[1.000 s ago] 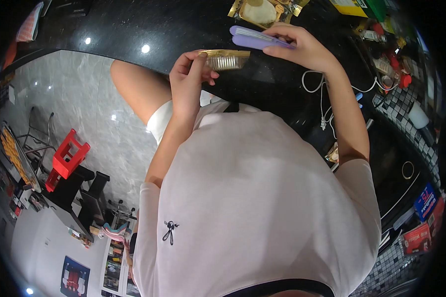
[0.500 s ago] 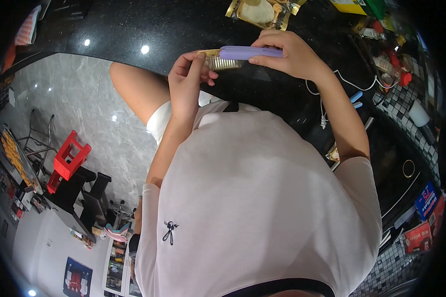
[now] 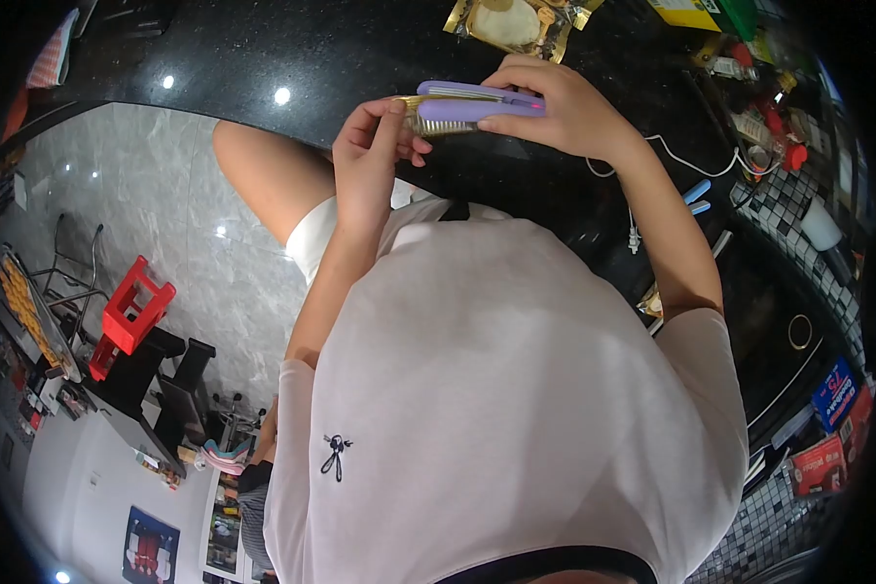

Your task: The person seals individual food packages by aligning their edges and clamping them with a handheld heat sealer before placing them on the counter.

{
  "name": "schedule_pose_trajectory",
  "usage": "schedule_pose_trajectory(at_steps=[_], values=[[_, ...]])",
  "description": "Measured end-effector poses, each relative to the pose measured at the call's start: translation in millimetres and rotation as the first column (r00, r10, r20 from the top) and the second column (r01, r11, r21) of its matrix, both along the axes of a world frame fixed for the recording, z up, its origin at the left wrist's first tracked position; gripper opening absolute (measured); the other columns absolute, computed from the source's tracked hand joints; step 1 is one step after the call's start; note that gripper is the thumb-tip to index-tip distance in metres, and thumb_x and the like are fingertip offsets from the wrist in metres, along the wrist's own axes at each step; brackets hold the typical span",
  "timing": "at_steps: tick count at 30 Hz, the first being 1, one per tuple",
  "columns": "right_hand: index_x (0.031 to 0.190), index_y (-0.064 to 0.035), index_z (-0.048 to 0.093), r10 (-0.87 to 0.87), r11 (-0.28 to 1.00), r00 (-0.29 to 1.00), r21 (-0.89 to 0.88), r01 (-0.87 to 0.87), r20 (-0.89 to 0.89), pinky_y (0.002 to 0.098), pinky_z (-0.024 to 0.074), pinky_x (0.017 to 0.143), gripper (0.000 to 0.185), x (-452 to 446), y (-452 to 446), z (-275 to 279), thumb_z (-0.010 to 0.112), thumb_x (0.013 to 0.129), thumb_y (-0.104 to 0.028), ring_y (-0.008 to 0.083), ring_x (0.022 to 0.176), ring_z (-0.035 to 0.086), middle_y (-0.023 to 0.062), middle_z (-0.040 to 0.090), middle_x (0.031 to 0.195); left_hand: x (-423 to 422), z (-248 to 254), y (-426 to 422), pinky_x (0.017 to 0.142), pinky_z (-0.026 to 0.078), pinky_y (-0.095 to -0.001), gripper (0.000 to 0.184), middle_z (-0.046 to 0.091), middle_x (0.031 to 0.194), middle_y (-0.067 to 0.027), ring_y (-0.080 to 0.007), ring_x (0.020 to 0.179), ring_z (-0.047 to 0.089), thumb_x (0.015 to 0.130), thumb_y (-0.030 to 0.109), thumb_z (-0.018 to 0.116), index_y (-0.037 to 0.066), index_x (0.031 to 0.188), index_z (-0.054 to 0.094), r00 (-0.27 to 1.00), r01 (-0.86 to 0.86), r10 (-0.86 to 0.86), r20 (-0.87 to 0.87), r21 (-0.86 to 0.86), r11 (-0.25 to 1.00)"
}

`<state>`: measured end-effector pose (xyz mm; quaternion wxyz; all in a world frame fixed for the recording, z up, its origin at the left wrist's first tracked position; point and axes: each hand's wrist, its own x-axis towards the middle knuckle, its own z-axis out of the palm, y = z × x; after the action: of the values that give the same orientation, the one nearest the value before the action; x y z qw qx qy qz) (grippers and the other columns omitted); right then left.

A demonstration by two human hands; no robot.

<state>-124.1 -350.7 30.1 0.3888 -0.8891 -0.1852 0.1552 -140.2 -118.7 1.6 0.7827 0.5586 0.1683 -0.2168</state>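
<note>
The black counter [image 3: 214, 58] is the biggest thing before me, dark and glossy, and close up against it is a person in a white shirt [image 3: 526, 389] with both arms reaching forward. Off to their left, a red stool [image 3: 138, 307] shows above the grey floor tiles. On the far right, a blue box [image 3: 834, 391] sits beside a tiled wall. The right hand [image 3: 560, 102] is closed around the rear end of a tool, thumb below and fingers above. The left hand [image 3: 368, 146] pinches thumb to forefinger, its other fingers loosely curled. Beyond the right hand, a gold packet [image 3: 506, 21] with pale contents lies on the counter. The purple tool [image 3: 482, 110] points left, its two arms slightly parted. In the left hand's pinch is a smaller clear-and-gold packet [image 3: 438, 126], held between the hands at the counter's near edge; its gold strip shows between the tool's arms, though I can't tell whether they touch it. Smallest is a white plug [image 3: 635, 241], near the right forearm.
</note>
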Motion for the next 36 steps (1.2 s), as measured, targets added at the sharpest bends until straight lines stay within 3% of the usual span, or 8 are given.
schedule_pose_trajectory(at_steps=[10,16,17,20,22,27,33,36], values=[[0.094,-0.002,0.065,0.008,1.0,1.0,0.021,-0.008,-0.013,0.0268,0.0419,0.064,0.028,1.8,5.4,-0.5,0.071,0.079,-0.025,0.0171,0.071,0.055,0.0045,0.057,0.08,-0.8,-2.8,1.3,0.057,0.052,-0.0238,0.021,0.063,0.087,-0.0116,-0.0132,0.063,0.061,0.093,0.016,0.056,-0.003,0.099,0.054,1.0,0.021,-0.02,0.023,-0.024,1.0],[0.102,-0.0044,0.065,-0.121,0.97,0.973,0.187,0.158,-0.195,0.0294,0.0462,0.065,0.039,8.4,-22.6,-10.1,0.073,0.077,-0.033,0.0178,0.072,0.058,0.0047,0.062,0.083,0.0,-3.5,-0.1,0.058,0.052,-0.0242,0.021,0.063,0.095,-0.0126,-0.0134,0.065,0.061,0.093,0.017,0.055,-0.003,0.099,0.054,0.999,0.028,-0.027,0.028,-0.041,0.999],[0.105,-0.0033,0.064,-0.14,0.979,0.944,0.1,0.177,-0.298,0.0286,0.0451,0.067,0.044,9.3,-33.3,-0.7,0.075,0.075,-0.034,0.0167,0.073,0.056,0.005,0.061,0.084,1.1,-3.4,0.5,0.058,0.052,-0.0242,0.021,0.063,0.094,-0.0127,-0.0133,0.065,0.061,0.093,0.017,0.055,-0.003,0.099,0.054,0.999,0.031,-0.03,0.023,-0.04,0.999],[0.105,-0.0006,0.062,0.019,0.999,0.986,-0.029,-0.024,-0.165,0.0257,0.0412,0.07,0.038,5.8,-28.4,16.6,0.075,0.076,-0.021,0.0132,0.077,0.051,0.0027,0.055,0.088,2.5,-0.8,-0.6,0.058,0.052,-0.0243,0.021,0.063,0.094,-0.0127,-0.0132,0.064,0.061,0.093,0.017,0.055,-0.003,0.099,0.055,0.999,0.04,-0.04,0.032,-0.017,0.999],[0.099,-0.0049,0.066,0.006,0.998,0.995,-0.061,-0.012,-0.102,0.031,0.0467,0.069,0.041,0.1,-20.5,17.1,0.075,0.074,-0.036,0.0205,0.079,0.06,0.0063,0.061,0.087,2.6,-0.7,-0.8,0.058,0.052,-0.0243,0.021,0.063,0.093,-0.0125,-0.013,0.064,0.06,0.093,0.017,0.056,-0.004,0.099,0.055,0.998,0.041,-0.041,0.038,-0.007,0.999],[0.097,-0.0019,0.064,0.005,0.999,0.999,-0.031,-0.006,-0.045,0.0279,0.0427,0.066,0.028,-1.9,-12.8,12.3,0.072,0.077,-0.02,0.0182,0.074,0.056,0.0052,0.059,0.082,0.9,-3.0,0.2,0.058,0.052,-0.0239,0.021,0.063,0.09,-0.012,-0.0127,0.063,0.06,0.093,0.017,0.056,-0.004,0.099,0.056,0.998,0.045,-0.044,0.035,-0.017,0.999],[0.094,-0.0058,0.067,-0.004,1.0,0.998,0.005,0.004,-0.064,0.0295,0.046,0.067,0.029,0.0,-16.2,5.4,0.072,0.078,-0.03,0.0203,0.074,0.06,0.0059,0.062,0.082,1.3,-4.0,0.1,0.058,0.052,-0.0241,0.021,0.063,0.086,-0.0113,-0.013,0.064,0.061,0.093,0.017,0.056,-0.003,0.099,0.055,0.999,0.031,-0.03,0.039,-0.031,0.999],[0.101,-0.0016,0.063,0.025,0.998,0.994,0.055,-0.019,-0.11,0.0251,0.0412,0.066,0.027,-0.3,-18.7,2.7,0.07,0.081,-0.018,0.0123,0.076,0.052,0.0025,0.056,0.085,2.2,-5.3,-0.4,0.059,0.051,-0.0266,0.022,0.061,0.073,-0.0082,-0.0145,0.064,0.06,0.092,0.021,0.058,0.0,0.098,0.055,0.999,0.03,-0.03,0.044,-0.015,0.999]])
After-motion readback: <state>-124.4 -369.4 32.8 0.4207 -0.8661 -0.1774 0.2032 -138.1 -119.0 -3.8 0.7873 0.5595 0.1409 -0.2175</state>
